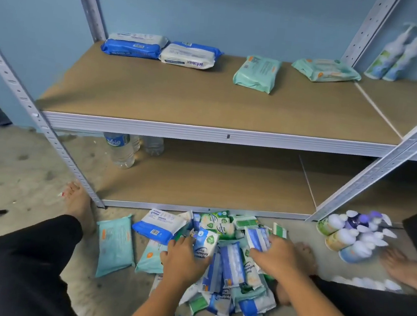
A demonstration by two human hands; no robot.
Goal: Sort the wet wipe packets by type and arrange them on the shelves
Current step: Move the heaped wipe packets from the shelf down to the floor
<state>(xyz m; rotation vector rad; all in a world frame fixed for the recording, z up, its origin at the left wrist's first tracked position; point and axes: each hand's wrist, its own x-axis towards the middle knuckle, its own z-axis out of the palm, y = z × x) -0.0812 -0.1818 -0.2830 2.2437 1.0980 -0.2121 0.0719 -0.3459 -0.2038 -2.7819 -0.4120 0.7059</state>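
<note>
2 hands dig in the packet pile (pixel 231 267) at 6 o'clock — left hand (pixel 185 258) curls round a small blue-white packet (pixel 205 243), right hand (pixel 277 259) grips a blue-striped packet (pixel 260 238). Best gather only matching ones before shelving.

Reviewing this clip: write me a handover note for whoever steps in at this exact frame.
Left hand grips a small blue-and-white packet in the floor pile. Right hand grips a second small packet there.
Done: Antabax packs are stacked at the back left of the upper shelf, with two shelved mint packs to their right.
Left: the pile, two floor mint packs and a blue Antabax floor pack. The lower shelf holds water bottles and no wipes in view.
</note>
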